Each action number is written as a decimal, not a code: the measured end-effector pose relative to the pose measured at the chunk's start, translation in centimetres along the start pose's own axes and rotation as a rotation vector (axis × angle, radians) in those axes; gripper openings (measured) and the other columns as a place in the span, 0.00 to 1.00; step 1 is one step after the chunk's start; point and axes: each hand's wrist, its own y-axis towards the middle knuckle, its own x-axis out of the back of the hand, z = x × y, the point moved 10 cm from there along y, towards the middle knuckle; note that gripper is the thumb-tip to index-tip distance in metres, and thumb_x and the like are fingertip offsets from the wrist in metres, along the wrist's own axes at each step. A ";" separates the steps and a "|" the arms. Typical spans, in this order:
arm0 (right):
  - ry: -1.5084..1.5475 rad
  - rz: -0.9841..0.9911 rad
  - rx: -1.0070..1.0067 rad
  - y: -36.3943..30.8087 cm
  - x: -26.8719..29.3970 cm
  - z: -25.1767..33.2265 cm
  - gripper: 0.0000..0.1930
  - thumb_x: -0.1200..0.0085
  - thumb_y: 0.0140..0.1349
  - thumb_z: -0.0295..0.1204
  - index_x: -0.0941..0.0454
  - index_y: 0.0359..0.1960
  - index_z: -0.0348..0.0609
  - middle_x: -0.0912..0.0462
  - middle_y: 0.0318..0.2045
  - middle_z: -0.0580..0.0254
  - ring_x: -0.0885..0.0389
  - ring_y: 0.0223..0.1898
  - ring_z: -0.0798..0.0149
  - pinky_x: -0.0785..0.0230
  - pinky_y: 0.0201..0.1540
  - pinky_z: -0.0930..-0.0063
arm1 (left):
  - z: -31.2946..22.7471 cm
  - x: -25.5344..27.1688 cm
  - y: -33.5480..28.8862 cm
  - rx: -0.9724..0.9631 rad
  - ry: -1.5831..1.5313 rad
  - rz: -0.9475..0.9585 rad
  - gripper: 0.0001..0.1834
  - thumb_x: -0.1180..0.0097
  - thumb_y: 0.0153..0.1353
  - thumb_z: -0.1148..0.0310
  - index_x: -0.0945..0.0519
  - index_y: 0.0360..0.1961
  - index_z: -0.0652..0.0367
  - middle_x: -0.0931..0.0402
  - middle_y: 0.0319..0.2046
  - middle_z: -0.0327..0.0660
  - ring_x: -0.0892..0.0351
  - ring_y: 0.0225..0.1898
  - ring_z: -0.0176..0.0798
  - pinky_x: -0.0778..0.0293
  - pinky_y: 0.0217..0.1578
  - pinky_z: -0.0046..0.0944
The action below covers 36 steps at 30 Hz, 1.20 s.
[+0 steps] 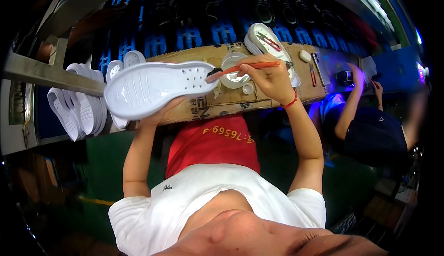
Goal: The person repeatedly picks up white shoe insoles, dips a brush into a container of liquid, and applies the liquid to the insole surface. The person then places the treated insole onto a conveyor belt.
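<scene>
A white shoe sole (152, 89) is held up at an angle over the near edge of the bench, its wet-looking inner face showing. My left hand (165, 111) grips it from beneath, with most of its fingers hidden behind it. Between the fingers of my right hand (273, 81) is a brush (247, 65) with an orange-red handle. Its dark bristles touch the sole's right end, beside several small holes. Just behind the brush stands a see-through bowl (229, 78) with whitish liquid, and a small white cup (248, 89) is next to it.
Several white soles (85, 101) stand stacked at left, near a metal bar (55, 73). More soles (258, 30) lie behind my right hand, red-handled snips (269, 42) on top. Cardboard (203, 108) covers the bench. Behind runs a rack (222, 33) with dark shoes. Another person (370, 126) works at right.
</scene>
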 end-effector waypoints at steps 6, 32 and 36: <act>0.612 -0.098 -0.382 -2.3 -5.5 -1.6 0.12 0.46 0.65 0.30 0.17 0.35 0.30 0.14 0.30 0.56 0.16 0.31 0.71 0.25 0.35 0.78 | -2.9 -0.7 1.0 -0.111 -0.031 -0.026 0.38 0.24 0.38 0.73 0.32 0.51 0.58 0.34 0.54 0.44 0.30 0.58 0.43 0.30 0.59 0.37; 0.501 -0.302 -0.317 -3.4 1.6 -1.2 0.11 0.49 0.67 0.29 0.19 0.40 0.30 0.14 0.28 0.57 0.19 0.33 0.73 0.30 0.39 0.80 | -6.2 -7.1 7.4 -0.293 -0.025 0.423 0.42 0.26 0.41 0.73 0.32 0.59 0.61 0.27 0.54 0.45 0.27 0.56 0.43 0.28 0.56 0.39; 0.831 -1.040 -0.062 -10.9 11.4 -1.1 0.13 0.52 0.69 0.31 0.23 0.47 0.34 0.17 0.28 0.56 0.24 0.32 0.70 0.32 0.40 0.76 | -10.5 -11.7 17.4 -0.266 -0.341 0.637 0.30 0.41 0.54 0.71 0.33 0.60 0.62 0.26 0.52 0.46 0.24 0.50 0.42 0.26 0.52 0.40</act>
